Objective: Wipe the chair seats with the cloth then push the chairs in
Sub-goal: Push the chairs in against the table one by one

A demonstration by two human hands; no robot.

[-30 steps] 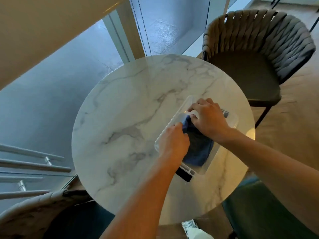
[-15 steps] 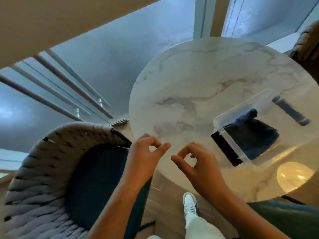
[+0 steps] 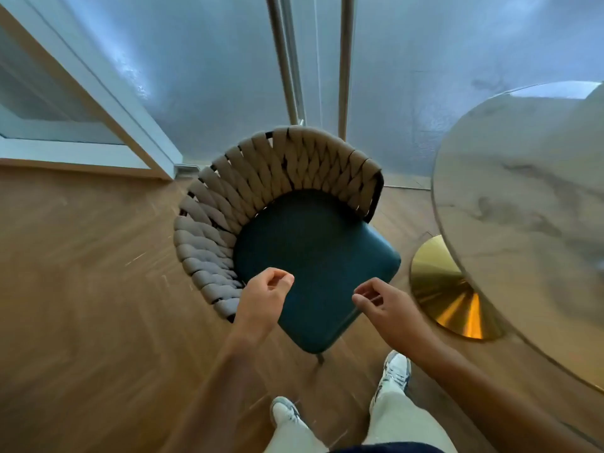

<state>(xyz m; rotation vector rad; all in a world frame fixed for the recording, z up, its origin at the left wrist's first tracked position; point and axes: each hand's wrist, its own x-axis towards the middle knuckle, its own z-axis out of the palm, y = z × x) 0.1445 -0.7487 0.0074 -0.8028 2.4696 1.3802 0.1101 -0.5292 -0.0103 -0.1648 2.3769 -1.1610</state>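
We found both hands, left hand [image 3: 264, 297] and right hand [image 3: 387, 310], loosely curled and empty above the teal chair seat [image 3: 313, 256], so we judged wiping could be skipped, no cloth being in view.

Wood herringbone floor [image 3: 81, 289], frosted glass wall [image 3: 202, 70] w/ metal rails, marble table [image 3: 523, 223] rt, gold base [image 3: 444, 289].

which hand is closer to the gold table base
Right. The right hand hangs over the chair seat's front corner, just left of the gold table base; the left hand is further left, near the woven backrest.
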